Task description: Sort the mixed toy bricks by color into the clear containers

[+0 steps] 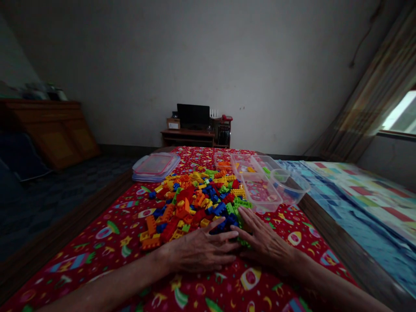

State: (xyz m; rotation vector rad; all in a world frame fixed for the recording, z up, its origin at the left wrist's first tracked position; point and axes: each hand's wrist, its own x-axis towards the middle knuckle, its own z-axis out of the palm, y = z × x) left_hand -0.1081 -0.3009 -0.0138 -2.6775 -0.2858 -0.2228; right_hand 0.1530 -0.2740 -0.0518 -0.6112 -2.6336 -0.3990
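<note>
- A red printed cloth (107,260) covers the long table in a dim room, with a blue patterned mat (341,195) beside it on the right and a desk with a dark monitor (193,116) against the far wall.
- The pile of bricks (195,201), in orange, yellow, blue, red and green, lies heaped at the middle of the cloth, just ahead of the person's hands.
- Clear plastic tubs (260,190) and a round clear bowl (289,184) stand just beside the pile's right edge. A few bricks show in the far ones.
- A stack of flat lids (156,167) rests at the pile's far left, near the table edge.
- The left hand (198,251) lies palm down at the heap's near edge, fingers stretched flat toward the right and closed on nothing.
- The right hand (263,240) also lies flat with fingers splayed, its tips touching the nearest bricks and almost meeting the left hand.
- A green brick (245,243) peeks out beneath the right fingers.
- Judged from this pose, the work goes best with palms low on the cloth and fingers closed up, so small pieces cannot slip between or under them.
</note>
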